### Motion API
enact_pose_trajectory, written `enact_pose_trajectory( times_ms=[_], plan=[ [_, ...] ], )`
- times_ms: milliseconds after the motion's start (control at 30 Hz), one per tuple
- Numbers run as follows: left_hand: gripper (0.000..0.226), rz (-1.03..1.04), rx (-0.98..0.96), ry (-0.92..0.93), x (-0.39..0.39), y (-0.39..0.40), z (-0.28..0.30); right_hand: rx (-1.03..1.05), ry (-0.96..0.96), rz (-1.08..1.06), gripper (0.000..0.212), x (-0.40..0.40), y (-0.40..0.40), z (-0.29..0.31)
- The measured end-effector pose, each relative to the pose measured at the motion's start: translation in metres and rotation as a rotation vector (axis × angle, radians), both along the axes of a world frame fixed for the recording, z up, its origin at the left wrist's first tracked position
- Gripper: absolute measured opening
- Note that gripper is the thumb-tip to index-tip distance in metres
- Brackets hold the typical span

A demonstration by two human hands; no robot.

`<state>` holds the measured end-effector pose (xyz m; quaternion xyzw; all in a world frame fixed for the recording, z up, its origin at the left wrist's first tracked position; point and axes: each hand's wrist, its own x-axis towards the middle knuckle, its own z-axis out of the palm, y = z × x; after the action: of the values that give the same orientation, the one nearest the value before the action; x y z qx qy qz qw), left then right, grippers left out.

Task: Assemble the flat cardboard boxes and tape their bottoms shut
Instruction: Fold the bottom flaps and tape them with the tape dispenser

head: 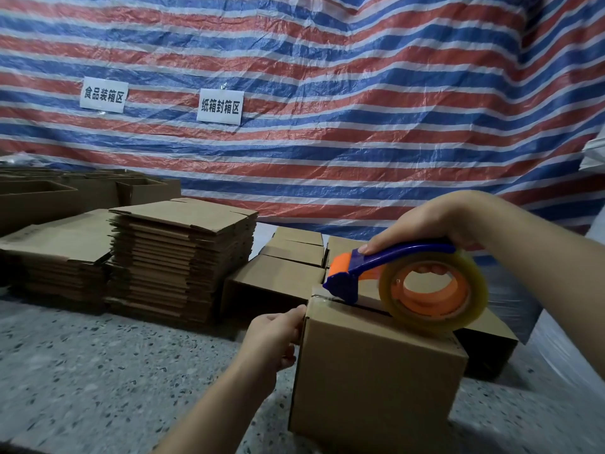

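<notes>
Box (376, 371) stood on the speckled tabletop (98, 371), tape dispenser (402, 276) laid on its upper face.

Plain brown corrugated card is seen, squared up, the closed flaps facing upward with a dark seam between them; a strip of clear tape is seen at the far top edge under the dispenser's blue nose. The dispenser handle is gripped from above by the right hand (435, 224), fingers curled round it. The box's left upper corner is touched by the left hand (275, 335), thumb on the edge; its fingers are turned away and their curl cannot be told. Flat stacks (176, 257) and assembled boxes (288, 267) lie behind. The box's near lower edge is blurred.
</notes>
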<state>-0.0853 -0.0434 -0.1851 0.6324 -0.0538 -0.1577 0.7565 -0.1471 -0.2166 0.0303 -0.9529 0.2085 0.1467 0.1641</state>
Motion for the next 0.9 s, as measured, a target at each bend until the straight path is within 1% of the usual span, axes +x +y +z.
enact_pose_trajectory(
  times_ms=[133, 233, 267, 300, 367, 433, 467, 500, 567, 600, 633, 767, 900],
  plan=[
    [0.034, 0.013, 0.019, 0.015, 0.003, -0.002, -0.007, 0.036, -0.003, 0.006, 0.067, -0.001, 0.0, -0.001],
    [0.031, -0.046, 0.035, 0.086, 0.007, -0.006, -0.013, 0.044, -0.001, 0.007, 0.07, -0.001, -0.001, -0.002],
    [0.028, -0.068, 0.055, 0.096, 0.006, -0.007, -0.013, 0.044, 0.0, 0.007, 0.07, -0.001, -0.002, -0.002],
    [0.026, -0.067, 0.089, 0.069, 0.005, -0.007, -0.013, 0.043, 0.0, 0.006, 0.071, 0.0, -0.002, -0.002],
    [0.021, 0.051, 0.152, -0.092, -0.001, -0.004, -0.008, 0.042, 0.0, 0.006, 0.071, 0.0, -0.003, -0.002],
    [0.025, 0.238, 0.113, -0.323, -0.013, 0.004, 0.002, 0.044, 0.004, 0.011, 0.071, 0.001, -0.003, -0.001],
    [0.031, 0.256, 0.091, -0.428, -0.021, 0.007, 0.008, 0.047, 0.005, 0.014, 0.071, 0.001, -0.003, -0.002],
    [0.04, 0.206, 0.09, -0.501, -0.029, 0.008, 0.015, 0.051, 0.002, 0.015, 0.07, 0.002, -0.004, -0.002],
    [0.06, 0.036, 0.145, -0.551, -0.042, 0.004, 0.021, 0.057, -0.002, 0.017, 0.069, 0.002, -0.005, -0.002],
    [0.061, -0.02, 0.191, -0.569, -0.047, 0.001, 0.02, 0.057, -0.002, 0.019, 0.069, 0.002, -0.006, -0.002],
    [0.057, -0.044, 0.234, -0.596, -0.05, 0.0, 0.019, 0.055, 0.001, 0.02, 0.07, 0.002, -0.005, -0.002],
    [0.054, -0.005, 0.358, -0.677, -0.049, 0.005, 0.018, 0.047, 0.002, 0.018, 0.072, 0.004, -0.007, -0.002],
    [0.052, 0.069, 0.589, -0.874, -0.049, 0.007, 0.026, 0.025, 0.024, 0.027, 0.073, 0.006, -0.008, 0.0]
  ],
)
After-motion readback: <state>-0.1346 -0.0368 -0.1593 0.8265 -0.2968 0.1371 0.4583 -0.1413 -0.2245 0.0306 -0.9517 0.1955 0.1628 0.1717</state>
